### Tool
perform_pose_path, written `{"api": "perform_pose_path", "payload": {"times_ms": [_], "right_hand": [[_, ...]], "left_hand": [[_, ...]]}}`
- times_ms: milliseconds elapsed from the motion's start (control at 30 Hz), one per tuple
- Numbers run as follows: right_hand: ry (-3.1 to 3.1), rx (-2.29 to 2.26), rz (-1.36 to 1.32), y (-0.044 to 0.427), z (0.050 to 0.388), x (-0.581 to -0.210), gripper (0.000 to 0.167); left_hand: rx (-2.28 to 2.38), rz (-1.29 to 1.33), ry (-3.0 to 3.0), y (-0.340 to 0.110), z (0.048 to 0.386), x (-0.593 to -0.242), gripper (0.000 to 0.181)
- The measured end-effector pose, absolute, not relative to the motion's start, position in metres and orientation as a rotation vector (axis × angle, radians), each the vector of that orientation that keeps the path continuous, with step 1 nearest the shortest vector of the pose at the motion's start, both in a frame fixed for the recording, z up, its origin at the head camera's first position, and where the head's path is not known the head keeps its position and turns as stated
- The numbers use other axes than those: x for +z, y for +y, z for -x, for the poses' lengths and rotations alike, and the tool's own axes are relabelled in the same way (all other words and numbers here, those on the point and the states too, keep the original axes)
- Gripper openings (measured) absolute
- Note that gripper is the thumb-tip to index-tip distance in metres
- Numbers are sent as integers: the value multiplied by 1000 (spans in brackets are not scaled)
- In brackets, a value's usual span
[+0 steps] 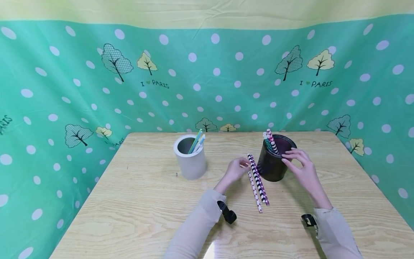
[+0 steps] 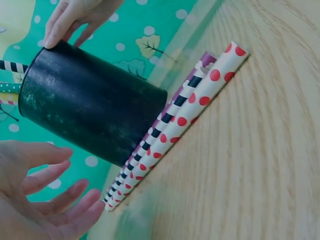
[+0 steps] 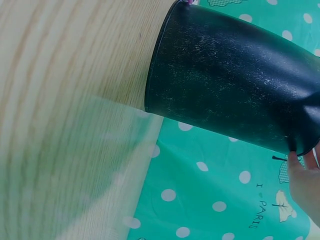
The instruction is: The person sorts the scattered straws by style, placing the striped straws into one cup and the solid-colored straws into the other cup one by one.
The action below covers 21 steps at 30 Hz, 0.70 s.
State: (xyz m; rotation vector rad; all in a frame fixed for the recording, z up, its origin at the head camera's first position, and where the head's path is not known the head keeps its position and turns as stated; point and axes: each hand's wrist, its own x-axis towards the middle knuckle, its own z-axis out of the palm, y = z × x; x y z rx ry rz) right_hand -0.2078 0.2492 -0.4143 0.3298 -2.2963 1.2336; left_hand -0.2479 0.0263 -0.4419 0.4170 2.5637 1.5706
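Observation:
My left hand is just left of several paper straws, its fingers loosely bent and apart; in the left wrist view nothing is held between them. Lying side by side on the table are a white straw with red dots, a black-and-white striped straw and a purple straw with white dots. Right behind them stands a black cylindrical pot, with patterned straws leaning inside it. With thumb and fingers, my right hand grips the pot's right rim.
A white cylindrical pot with plain coloured straws in it stands to the left, toward the back of the wooden table. Behind the table hangs a green dotted curtain.

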Motion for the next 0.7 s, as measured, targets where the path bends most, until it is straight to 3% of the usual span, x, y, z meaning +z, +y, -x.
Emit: {"api": "perform_pose_path", "payload": {"times_ms": [333,533,700], "right_hand": [[-2305,1259,-324,250,207,-415,19],[-2248,1272,-362,273,233,-457,19],[-2236,1303,-360,258,217,-431,19]], "left_hand": [[1488,-383,2511,25,246,-449,22],[1452,-407,2485,24,244,-451,25],[1413,-418,2480,24,246,-454,28]]}}
